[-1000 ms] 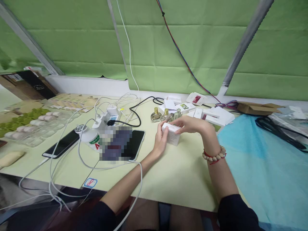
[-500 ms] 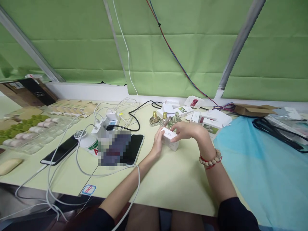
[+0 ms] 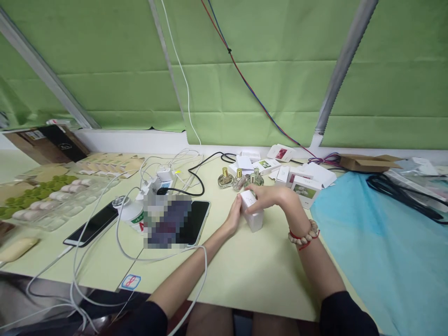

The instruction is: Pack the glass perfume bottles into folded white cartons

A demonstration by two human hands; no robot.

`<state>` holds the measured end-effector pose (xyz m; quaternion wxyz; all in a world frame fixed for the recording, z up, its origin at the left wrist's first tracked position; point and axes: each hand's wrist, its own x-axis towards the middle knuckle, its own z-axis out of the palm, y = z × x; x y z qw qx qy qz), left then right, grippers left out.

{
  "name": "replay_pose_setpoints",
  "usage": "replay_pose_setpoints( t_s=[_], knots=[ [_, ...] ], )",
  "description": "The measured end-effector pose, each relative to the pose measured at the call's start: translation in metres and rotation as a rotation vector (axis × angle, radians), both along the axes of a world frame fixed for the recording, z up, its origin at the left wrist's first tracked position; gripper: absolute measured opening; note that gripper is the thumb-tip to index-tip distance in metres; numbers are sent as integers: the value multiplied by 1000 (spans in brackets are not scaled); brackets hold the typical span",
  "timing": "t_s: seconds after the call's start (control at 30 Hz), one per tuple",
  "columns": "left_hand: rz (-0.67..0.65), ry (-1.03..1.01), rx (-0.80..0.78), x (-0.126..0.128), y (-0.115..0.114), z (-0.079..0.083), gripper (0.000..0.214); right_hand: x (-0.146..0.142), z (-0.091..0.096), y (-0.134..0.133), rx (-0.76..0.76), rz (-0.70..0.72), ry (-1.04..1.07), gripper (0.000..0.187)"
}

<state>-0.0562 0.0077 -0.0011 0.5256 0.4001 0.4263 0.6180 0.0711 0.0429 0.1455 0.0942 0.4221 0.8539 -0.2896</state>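
Observation:
A small white carton [image 3: 252, 212] stands on the pale yellow table [image 3: 259, 266] between both my hands. My left hand [image 3: 234, 219] cups its left side with the fingers curled against it. My right hand [image 3: 269, 196] comes from the right and grips the carton's top with bent fingers; a bead bracelet [image 3: 303, 233] sits on that wrist. Just behind the carton stand three small glass perfume bottles [image 3: 239, 178] with gold caps.
More white cartons [image 3: 304, 179] and flat box blanks lie behind the bottles. A blue cloth [image 3: 385, 242] covers the table's right part. Phones [image 3: 91, 223], a white bottle [image 3: 132, 210], chargers and white cables [image 3: 119, 224] crowd the left; trays of green and pink pieces [image 3: 45, 196] lie far left.
The carton has turned from lying tilted in my hands to standing upright on the table. Both hands stayed on it and shifted slightly lower.

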Motion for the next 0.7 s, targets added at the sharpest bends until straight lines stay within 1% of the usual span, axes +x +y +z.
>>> replay_pose_setpoints(
  t_s=[0.07, 0.1, 0.17, 0.27, 0.33, 0.43, 0.47, 0.5, 0.57, 0.63, 0.7],
  knots=[
    [-26, 14, -27, -1, 1, -2, 77, 2, 1, -1, -25, -32, -39, 88],
    [-41, 10, -61, 0, 1, -2, 78, 3, 3, -2, -42, -50, -64, 94],
    [-56, -9, -155, 2, 0, 0, 77, 5, 6, -6, -29, -80, -84, 96],
    [-33, -32, -263, 6, -1, 4, 74, 6, 10, -14, -6, -67, -75, 94],
    [-18, -56, -292, 8, -2, 6, 72, 6, 12, -20, 5, -52, -53, 86],
    [-36, -99, -350, 8, -3, 7, 66, 6, 14, -28, 44, -53, -13, 55],
    [-52, -109, -368, 7, -2, 6, 64, 6, 14, -30, 63, -52, -7, 50],
    [-64, -112, -376, 7, -2, 4, 61, 6, 15, -32, 83, -47, -8, 50],
    [-63, -108, -362, 5, 0, 0, 54, 4, 13, -36, 114, 3, -9, 55],
    [-42, -93, -337, 3, 2, -6, 46, 1, 9, -38, 149, 95, 18, 64],
    [-29, -73, -317, 1, 5, -11, 39, -6, 2, -38, 221, 197, 85, 73]
  ],
)
